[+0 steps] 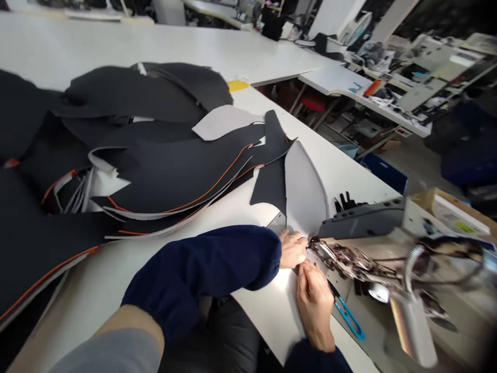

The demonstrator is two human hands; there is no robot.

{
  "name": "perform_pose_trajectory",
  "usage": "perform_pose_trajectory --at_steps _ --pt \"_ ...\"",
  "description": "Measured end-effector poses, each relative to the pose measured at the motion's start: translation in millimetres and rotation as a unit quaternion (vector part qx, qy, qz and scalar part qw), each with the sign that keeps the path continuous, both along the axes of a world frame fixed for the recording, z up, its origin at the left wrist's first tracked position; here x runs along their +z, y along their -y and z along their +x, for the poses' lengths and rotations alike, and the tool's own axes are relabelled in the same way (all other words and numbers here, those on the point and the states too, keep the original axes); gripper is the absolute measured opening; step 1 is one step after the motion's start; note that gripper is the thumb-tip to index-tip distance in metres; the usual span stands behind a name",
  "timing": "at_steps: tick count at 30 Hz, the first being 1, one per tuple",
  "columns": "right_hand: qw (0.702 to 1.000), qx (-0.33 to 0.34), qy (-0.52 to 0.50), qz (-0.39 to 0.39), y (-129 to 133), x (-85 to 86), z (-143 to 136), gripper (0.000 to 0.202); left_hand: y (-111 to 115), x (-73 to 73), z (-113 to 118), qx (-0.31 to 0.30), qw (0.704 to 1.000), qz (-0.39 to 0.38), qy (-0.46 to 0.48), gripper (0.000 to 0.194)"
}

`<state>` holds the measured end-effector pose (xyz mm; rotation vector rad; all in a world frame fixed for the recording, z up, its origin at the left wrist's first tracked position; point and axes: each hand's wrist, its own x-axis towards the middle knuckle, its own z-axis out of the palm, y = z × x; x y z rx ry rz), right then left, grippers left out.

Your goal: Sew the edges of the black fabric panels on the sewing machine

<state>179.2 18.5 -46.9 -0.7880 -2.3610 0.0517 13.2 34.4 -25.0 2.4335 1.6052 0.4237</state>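
Note:
A sewing machine (363,220) stands at the right, its metal needle area beside my fingers. My left hand (293,249) is closed on the near end of a fabric panel (306,181), grey side up, with a dark piece along its left. Just below, my right hand (315,303) is pinched at the panel's edge by the needle; the fingertips partly hide what they grip. Blue-handled thread snips (351,318) lie on the machine bed, right of my right hand.
Dark fabric panels (178,171) with orange-piped edges spread over the white table (229,223) to the left. A lamp with a bendy neck (413,321) stands close at the right. Behind are a cardboard box (427,199) and another worktable (330,80).

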Motion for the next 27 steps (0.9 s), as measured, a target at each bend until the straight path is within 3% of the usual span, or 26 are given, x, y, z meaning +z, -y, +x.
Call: perform_pose_trajectory --at_steps 9,27 --pt "0.997 -0.049 0.037 -0.040 2 5.4 -6 0.017 -3 0.8 -17 -0.044 0.997 -0.011 0.067 0.018" --pt "0.984 -0.132 0.096 -0.073 10 13.1 -14 0.021 -3 4.3 -19 -0.030 0.991 -0.058 0.117 0.018"
